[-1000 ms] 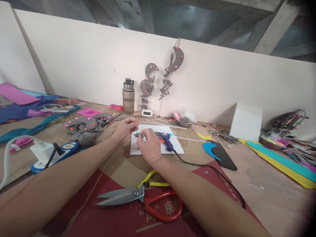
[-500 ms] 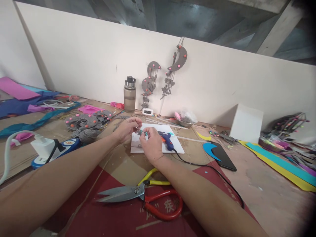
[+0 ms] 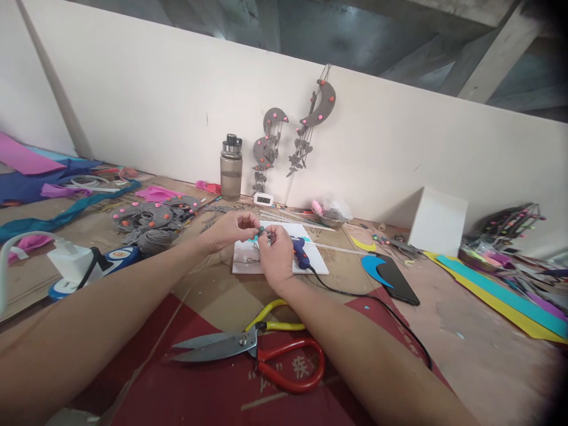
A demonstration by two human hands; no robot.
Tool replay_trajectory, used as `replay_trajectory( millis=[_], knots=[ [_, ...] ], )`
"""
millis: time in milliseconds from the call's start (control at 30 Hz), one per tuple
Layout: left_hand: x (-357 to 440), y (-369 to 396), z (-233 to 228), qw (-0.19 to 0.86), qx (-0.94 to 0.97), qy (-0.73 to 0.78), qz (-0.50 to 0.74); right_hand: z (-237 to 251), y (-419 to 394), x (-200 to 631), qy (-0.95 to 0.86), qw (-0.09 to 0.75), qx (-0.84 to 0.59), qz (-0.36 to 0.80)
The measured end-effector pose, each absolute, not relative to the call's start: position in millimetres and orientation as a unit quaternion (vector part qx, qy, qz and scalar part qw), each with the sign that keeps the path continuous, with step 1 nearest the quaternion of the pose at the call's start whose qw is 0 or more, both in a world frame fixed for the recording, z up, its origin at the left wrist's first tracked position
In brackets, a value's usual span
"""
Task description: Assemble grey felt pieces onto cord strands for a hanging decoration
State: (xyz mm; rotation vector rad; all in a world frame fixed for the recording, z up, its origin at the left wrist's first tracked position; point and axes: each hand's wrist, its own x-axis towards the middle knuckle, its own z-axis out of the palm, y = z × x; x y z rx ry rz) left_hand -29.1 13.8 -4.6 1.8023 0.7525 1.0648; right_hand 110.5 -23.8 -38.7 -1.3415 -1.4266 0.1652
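My left hand [image 3: 231, 228] and my right hand [image 3: 276, 251] meet over a white tile [image 3: 245, 263] in the middle of the table. Both pinch a small grey craft piece with a teal bead [image 3: 262, 229] between their fingertips. A blue glue gun [image 3: 300, 254] lies on the tile just right of my right hand, its black cord [image 3: 377, 302] running off to the right. Red-handled scissors [image 3: 252, 354] and yellow-handled pliers [image 3: 275, 316] lie near me between my forearms.
A water bottle [image 3: 231, 167] and grey moon hangings [image 3: 290, 133] stand against the white wall. Grey felt pieces with pink dots [image 3: 148, 219] lie at left, a power strip [image 3: 82, 266] nearer. A black phone [image 3: 397, 283], white box [image 3: 437, 222] and foam strips [image 3: 501, 293] sit right.
Both hands lifted the small piece slightly off the tile and drew closer together. The view shifted a little.
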Motion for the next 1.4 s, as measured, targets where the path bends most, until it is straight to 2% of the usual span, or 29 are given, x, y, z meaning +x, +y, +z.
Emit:
replay_trajectory(
  millis=[433, 633, 900, 1133, 1400],
  knots=[
    [-16.0, 7.8, -7.7, 0.370, 0.726, 0.375, 0.441, -38.9, -23.9, 111.1, -0.604, 0.563, -0.558, 0.083],
    [-16.5, 11.2, -13.1, 0.395, 0.716, 0.380, 0.432, -40.1, -23.1, 110.7, -0.610, 0.563, -0.550, 0.089],
    [-23.2, 18.2, -13.1, 0.491, 0.709, 0.312, 0.400, -44.2, -18.0, 115.3, -0.576, 0.587, -0.549, 0.150],
    [-22.0, 14.1, -10.2, 0.434, 0.709, 0.353, 0.430, -42.4, -21.7, 115.1, -0.611, 0.574, -0.521, 0.161],
    [-24.3, 14.9, -1.6, 0.414, 0.668, 0.396, 0.475, -31.5, -26.7, 113.4, -0.646, 0.534, -0.517, 0.174]
  ],
)
